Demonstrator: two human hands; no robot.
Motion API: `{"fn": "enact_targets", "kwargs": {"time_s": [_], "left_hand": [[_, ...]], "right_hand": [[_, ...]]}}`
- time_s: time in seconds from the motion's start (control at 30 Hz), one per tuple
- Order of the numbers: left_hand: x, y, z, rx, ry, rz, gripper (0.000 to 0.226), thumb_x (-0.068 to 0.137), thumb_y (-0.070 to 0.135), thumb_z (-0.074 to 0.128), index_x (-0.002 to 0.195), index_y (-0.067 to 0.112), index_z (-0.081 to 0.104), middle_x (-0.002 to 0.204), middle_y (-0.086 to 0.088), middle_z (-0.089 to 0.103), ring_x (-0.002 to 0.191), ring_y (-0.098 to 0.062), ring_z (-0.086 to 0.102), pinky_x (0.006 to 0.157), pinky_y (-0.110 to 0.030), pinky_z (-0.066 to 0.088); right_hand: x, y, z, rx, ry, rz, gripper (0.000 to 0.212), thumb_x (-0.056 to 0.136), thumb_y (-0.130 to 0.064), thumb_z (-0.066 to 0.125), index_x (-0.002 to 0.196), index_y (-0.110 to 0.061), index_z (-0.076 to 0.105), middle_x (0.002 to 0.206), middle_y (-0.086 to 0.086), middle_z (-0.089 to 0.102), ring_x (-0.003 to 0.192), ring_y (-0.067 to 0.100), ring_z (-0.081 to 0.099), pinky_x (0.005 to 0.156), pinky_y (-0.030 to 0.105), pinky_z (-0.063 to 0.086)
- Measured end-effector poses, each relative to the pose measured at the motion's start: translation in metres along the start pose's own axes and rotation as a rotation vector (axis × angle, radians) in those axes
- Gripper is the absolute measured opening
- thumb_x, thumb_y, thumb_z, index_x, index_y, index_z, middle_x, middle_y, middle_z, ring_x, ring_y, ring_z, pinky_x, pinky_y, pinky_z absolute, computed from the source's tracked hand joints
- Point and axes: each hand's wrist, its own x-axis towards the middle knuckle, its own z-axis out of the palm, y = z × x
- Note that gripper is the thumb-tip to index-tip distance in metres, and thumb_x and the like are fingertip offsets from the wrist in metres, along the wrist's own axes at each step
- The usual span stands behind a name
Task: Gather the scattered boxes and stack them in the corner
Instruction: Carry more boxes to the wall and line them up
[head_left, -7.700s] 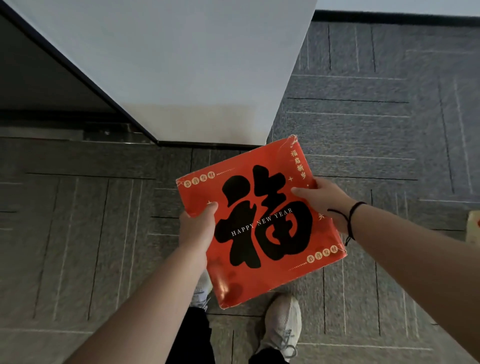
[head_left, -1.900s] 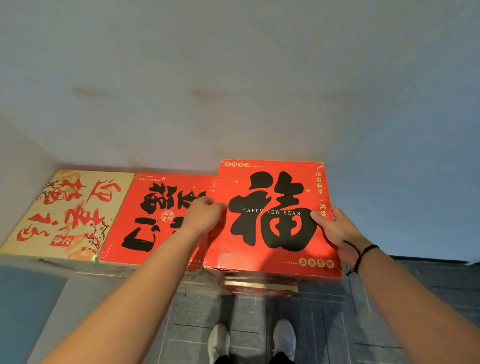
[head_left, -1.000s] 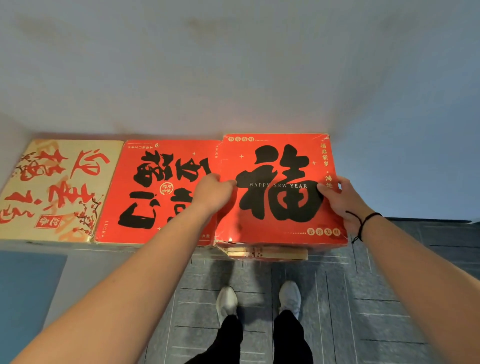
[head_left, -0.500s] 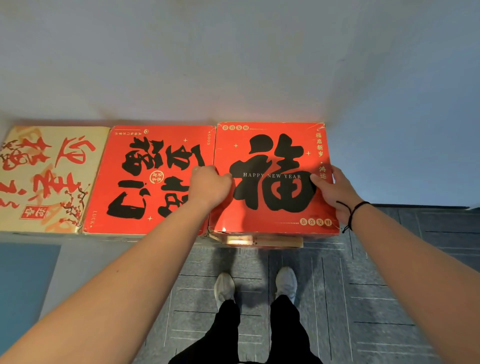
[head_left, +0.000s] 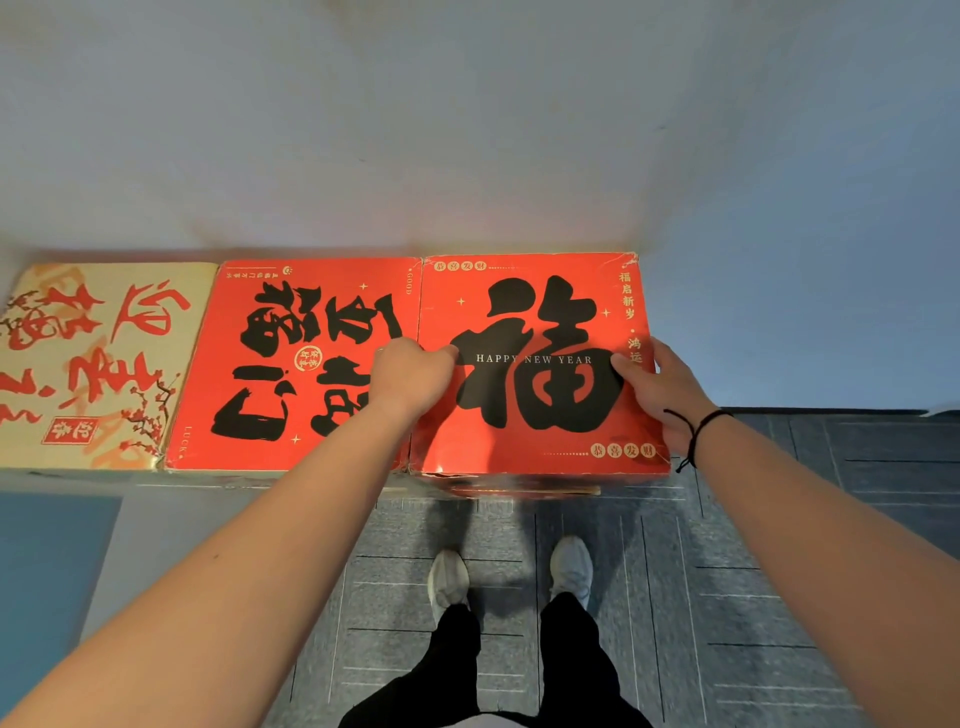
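A flat red box (head_left: 540, 322) with a large black character and "HAPPY NEW YEAR" lies on top of a stack against the pale wall. My left hand (head_left: 413, 376) grips its left edge and my right hand (head_left: 662, 387) grips its right edge. To its left, touching it, lies a second red box (head_left: 291, 364) with black characters, and further left a cream box (head_left: 88, 364) with red characters. All three tops sit at about the same height. Edges of lower boxes (head_left: 524, 489) peek out under the held one.
The pale wall (head_left: 467, 130) runs right behind the boxes. Grey carpet tiles (head_left: 675, 597) cover the floor below, where my two shoes (head_left: 449, 577) stand close to the stacks. A blue panel (head_left: 47, 571) is at the lower left.
I carried the red box from an open floor area to the wall and set it on the right-hand stack beside the other red box; in the last second it slid back toward the wall.
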Motion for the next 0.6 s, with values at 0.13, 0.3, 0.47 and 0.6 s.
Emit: {"fn": "enact_targets", "kwargs": {"time_s": [0.13, 0.3, 0.47, 0.6], "left_hand": [[-0.001, 0.000, -0.002, 0.017, -0.011, -0.003, 0.045, 0.092, 0.032, 0.066, 0.060, 0.010, 0.044, 0.062, -0.006, 0.045, 0.058, -0.027, 0.039, 0.051, -0.035, 0.027], [-0.002, -0.005, -0.001, 0.039, -0.036, 0.005, 0.046, 0.095, 0.031, 0.064, 0.060, 0.010, 0.044, 0.066, -0.009, 0.048, 0.070, -0.035, 0.048, 0.054, -0.035, 0.030], [0.000, -0.011, 0.005, 0.099, -0.036, 0.052, 0.044, 0.094, 0.032, 0.063, 0.060, 0.011, 0.044, 0.083, -0.028, 0.060, 0.110, -0.046, 0.059, 0.072, -0.041, 0.043], [-0.004, -0.011, 0.001, 0.378, -0.058, 0.111, 0.036, 0.093, 0.038, 0.054, 0.084, 0.005, 0.065, 0.120, -0.028, 0.063, 0.121, -0.047, 0.052, 0.098, -0.049, 0.047]], "right_hand": [[-0.003, -0.001, 0.001, -0.012, 0.007, -0.008, 0.050, 0.101, -0.046, 0.058, 0.145, -0.029, 0.045, 0.130, 0.002, 0.059, 0.118, 0.033, 0.061, 0.100, 0.055, 0.054], [-0.004, 0.004, 0.004, -0.043, 0.007, -0.013, 0.053, 0.101, -0.048, 0.057, 0.148, -0.029, 0.042, 0.138, 0.005, 0.059, 0.121, 0.034, 0.061, 0.101, 0.056, 0.053], [-0.003, 0.006, 0.005, -0.059, -0.006, -0.005, 0.055, 0.100, -0.050, 0.056, 0.149, -0.031, 0.039, 0.140, 0.006, 0.058, 0.123, 0.035, 0.060, 0.104, 0.059, 0.051], [-0.001, 0.006, 0.006, -0.103, -0.002, -0.010, 0.057, 0.101, -0.050, 0.055, 0.151, -0.029, 0.036, 0.141, 0.007, 0.058, 0.123, 0.035, 0.060, 0.104, 0.059, 0.051]]}}
